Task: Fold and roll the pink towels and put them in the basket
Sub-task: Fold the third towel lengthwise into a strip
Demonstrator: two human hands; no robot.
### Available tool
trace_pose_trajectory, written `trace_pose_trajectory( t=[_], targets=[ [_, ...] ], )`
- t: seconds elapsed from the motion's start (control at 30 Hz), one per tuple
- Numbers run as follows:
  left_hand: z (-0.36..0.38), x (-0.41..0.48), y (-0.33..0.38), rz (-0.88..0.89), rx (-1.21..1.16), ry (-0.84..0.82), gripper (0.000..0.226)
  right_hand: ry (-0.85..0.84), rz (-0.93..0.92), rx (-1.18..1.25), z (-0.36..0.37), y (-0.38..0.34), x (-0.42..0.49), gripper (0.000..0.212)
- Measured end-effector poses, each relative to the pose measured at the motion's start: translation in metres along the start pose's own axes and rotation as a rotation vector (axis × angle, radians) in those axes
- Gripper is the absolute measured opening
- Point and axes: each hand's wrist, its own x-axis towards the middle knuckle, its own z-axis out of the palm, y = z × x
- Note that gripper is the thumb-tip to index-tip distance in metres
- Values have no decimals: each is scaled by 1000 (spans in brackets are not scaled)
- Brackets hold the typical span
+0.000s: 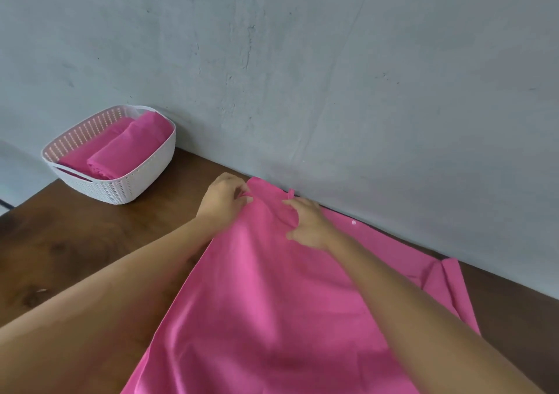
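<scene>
One grey plastered wall [332,60] fills the view from nine o'clock round through twelve to three. Below it lies a dark brown wooden table [75,236], its far edge tight against the wall.

A large pink towel [266,303] is spread on the table from six o'clock up to the middle of the view, its far corner touching the foot of the wall. More pink cloth lies flat under it and reaches out toward four o'clock, with a turned-over corner there. Whether that is the same towel or another I cannot tell.

A white perforated basket [121,188] stands on the table at ten o'clock, just beside the wall and well apart from the spread towel. Two rolled pink towels [121,154] lie in it side by side and touching, their length running from seven o'clock to one o'clock.

The left hand [223,203], near the middle of the view, has its fingers curled and pinches the towel's far corner. The right hand [308,224], just beside it toward three o'clock, has fingers and thumb closed on a bunched fold of the towel's far edge. The two hands are near one another but apart.
</scene>
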Motion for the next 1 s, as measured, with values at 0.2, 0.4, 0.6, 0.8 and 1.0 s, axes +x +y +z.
trace_pose_trajectory(
  t=[0.2, 0.4, 0.6, 0.8, 1.0],
  targets=[
    [14, 17, -7, -5, 26, -22, 7, 93, -79, 104, 5, 8, -7, 71],
    [24, 28, 11, 14, 23, -61, 9, 111, -122, 236, 2, 9, -26, 65],
    [10, 11, 33, 100, -27, 28, 5, 180, -142, 439, -17, 6, -42, 51],
    [-9, -33, 40, 79, -119, 26, 12, 183, -71, 911, -56, -2, -55, 36],
    [-14, -82, 44, 8, -226, 2, 11, 156, -33, 1009, -72, -8, -56, 38]
  ],
)
